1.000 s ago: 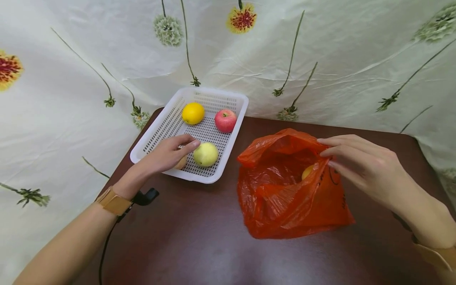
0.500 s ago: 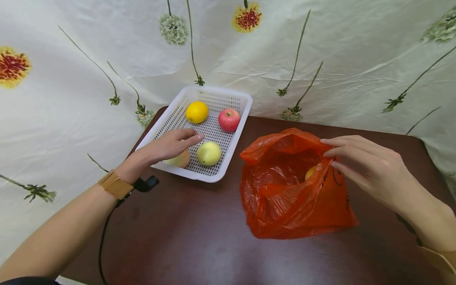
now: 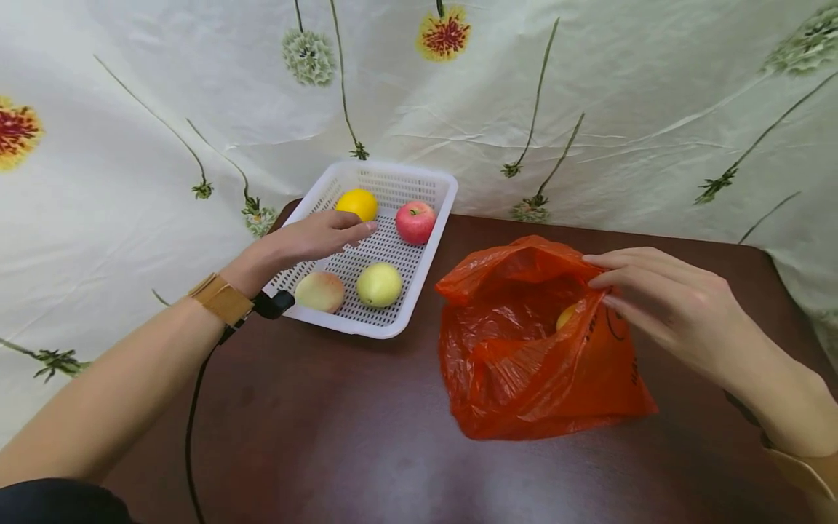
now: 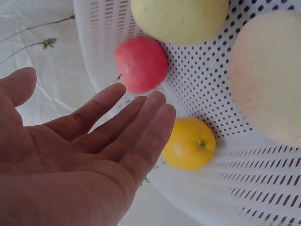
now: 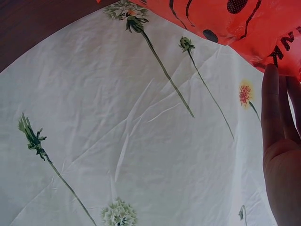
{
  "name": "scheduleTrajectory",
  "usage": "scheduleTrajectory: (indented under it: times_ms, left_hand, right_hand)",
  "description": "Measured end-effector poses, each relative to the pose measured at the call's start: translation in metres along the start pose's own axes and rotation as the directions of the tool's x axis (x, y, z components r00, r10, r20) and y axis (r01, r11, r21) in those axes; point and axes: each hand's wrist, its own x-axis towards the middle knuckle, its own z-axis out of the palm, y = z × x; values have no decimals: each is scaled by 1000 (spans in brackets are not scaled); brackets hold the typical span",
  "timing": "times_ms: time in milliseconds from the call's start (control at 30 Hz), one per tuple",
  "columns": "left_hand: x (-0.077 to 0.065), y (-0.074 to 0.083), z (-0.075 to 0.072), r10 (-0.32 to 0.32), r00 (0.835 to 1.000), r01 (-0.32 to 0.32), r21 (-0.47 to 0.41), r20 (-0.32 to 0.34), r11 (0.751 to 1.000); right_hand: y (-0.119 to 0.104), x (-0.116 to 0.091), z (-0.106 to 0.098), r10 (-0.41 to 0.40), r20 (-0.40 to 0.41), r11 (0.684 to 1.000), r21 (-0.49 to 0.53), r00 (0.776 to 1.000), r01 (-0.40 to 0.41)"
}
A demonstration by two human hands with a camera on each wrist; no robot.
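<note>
My left hand (image 3: 317, 236) hovers over the white perforated basket (image 3: 356, 329), fingers extended, palm bare in the left wrist view. Closest to its fingertips are a yellow citrus fruit (image 3: 358, 202), partly covered by the hand in the head view, and a red apple (image 3: 415, 223). A round pale-green pear (image 3: 380, 285) and a blushed peach (image 3: 320, 292) lie at the basket's near end. With fingertips and thumb, my right hand (image 3: 674, 306) pinches the rim of a red plastic bag (image 3: 524, 378). Inside the bag, an orange-yellow fruit (image 3: 565, 316) is partly visible.
Basket and bag stand on a dark brown table (image 3: 314, 429). A pale flower-printed cloth (image 3: 609, 87) hangs behind the table and on its left side. A black cable (image 3: 190, 444) trails down from the left wrist camera.
My left hand has moved away from the peach, up and toward the citrus fruit, leaving the peach uncovered. The right hand stays at the bag's rim.
</note>
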Motion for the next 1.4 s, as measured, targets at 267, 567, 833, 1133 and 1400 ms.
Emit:
scheduleTrajectory:
  times_ms: [267, 567, 833, 1133, 1400]
  left_hand:
    - [17, 4, -7, -36, 999, 36, -19, 18, 999]
    - [44, 12, -9, 5, 1000, -3, 103, -18, 995]
    - [66, 21, -9, -41, 999, 42, 118, -14, 992]
    - [86, 21, -7, -38, 998, 42, 102, -40, 994]
    - [102, 19, -2, -26, 999, 30, 105, -45, 994]
  right_hand:
    - [1, 1, -1, 14, 19, 1000, -27, 1000, -13]
    - [3, -1, -1, 26, 23, 999, -26, 999, -25]
    - [5, -2, 0, 12, 16, 1000, -21, 1000, -12]
    - [6, -1, -2, 19, 13, 1000, -22, 1000, -18]
    - [9, -2, 0, 9, 0, 1000, -6, 1000, -9]
